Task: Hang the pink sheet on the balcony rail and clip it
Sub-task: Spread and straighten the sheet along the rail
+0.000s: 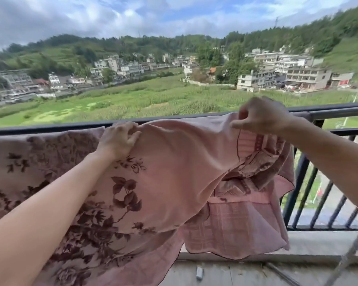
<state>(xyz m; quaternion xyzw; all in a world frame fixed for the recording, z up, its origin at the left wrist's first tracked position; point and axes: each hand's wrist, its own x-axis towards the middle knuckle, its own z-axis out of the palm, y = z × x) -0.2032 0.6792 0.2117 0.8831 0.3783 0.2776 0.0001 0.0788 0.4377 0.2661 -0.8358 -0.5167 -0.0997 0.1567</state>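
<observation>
Over the dark balcony rail (50,130) hangs one pink sheet (174,166), printed with dark red flowers and leaves on its left part and plain across the middle. Its right end is bunched and folded back, showing a checked pink underside. Two bare hands work on it. The left hand (118,141) lies on the sheet right at the rail, its fingers curled into the cloth and gripping a fold. The right hand (262,116) is raised just above the rail and pinches the sheet's top edge between thumb and curled fingers, lifting that part clear. Both forearms run out of the picture at the bottom and right edges. To the right of the sheet stand one thick post (298,182) and at least three thinner bars beside it; the cloth hides the rest of the railing. On the concrete ledge below lies one small pale cylinder (199,273), too blurred to identify. One grey rod (355,250) slants across the lower right corner, cut off by the frame. Beyond the rail lie a green field (132,100), clusters of pale buildings too many and too blurred to count, wooded hills and a cloudy sky. The sheet's left end and lower hem are cut off by the frame.
</observation>
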